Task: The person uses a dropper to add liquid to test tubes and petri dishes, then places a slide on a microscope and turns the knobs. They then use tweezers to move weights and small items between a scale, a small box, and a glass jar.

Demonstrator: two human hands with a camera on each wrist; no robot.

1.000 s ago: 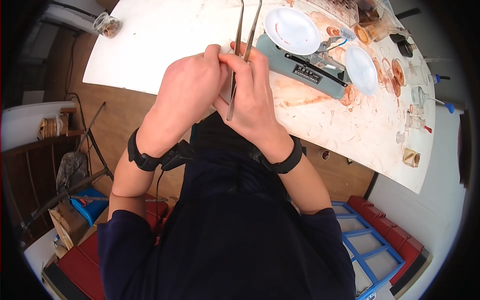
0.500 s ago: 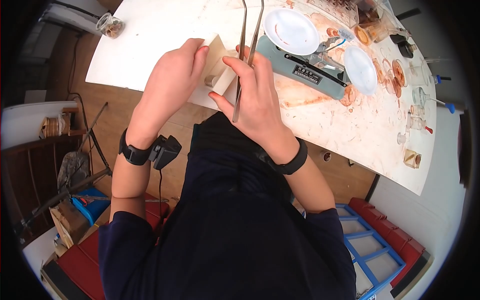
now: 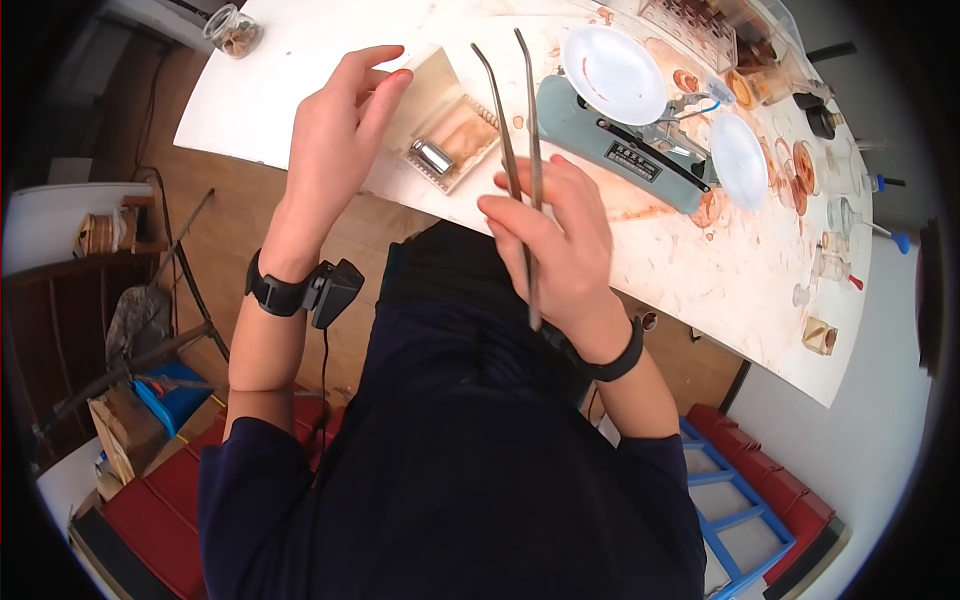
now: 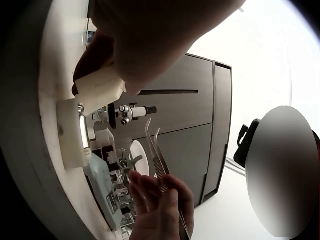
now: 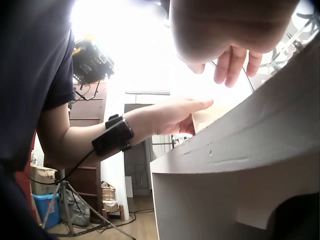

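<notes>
A small cream plastic box (image 3: 468, 128) sits on the table near its front edge, its lid (image 3: 430, 85) tilted up. Inside lies a shiny metal cylinder (image 3: 432, 157), perhaps a balance weight. My left hand (image 3: 335, 140) is at the lid's outer side, its fingers fairly straight; in the left wrist view the fingers pass behind the lid and the thumb lies by its edge. To the right of the box, my right hand (image 3: 565, 240) holds long metal tweezers (image 3: 531, 110) between thumb and fingers. Their bent tips point away from me, apart, with nothing between them.
A green balance scale (image 3: 590, 140) with two white pans (image 3: 612, 75) stands right of the tweezers. Glassware and a small bottle (image 3: 820, 337) line the table's right side. A glass jar (image 3: 233, 32) stands at the far left corner. Reddish stains mark the tabletop.
The box, earlier mostly hidden between both hands, now shows with its lid up. My right hand has drawn back to the right and toward me with the tweezers. The left hand stays by the lid.
</notes>
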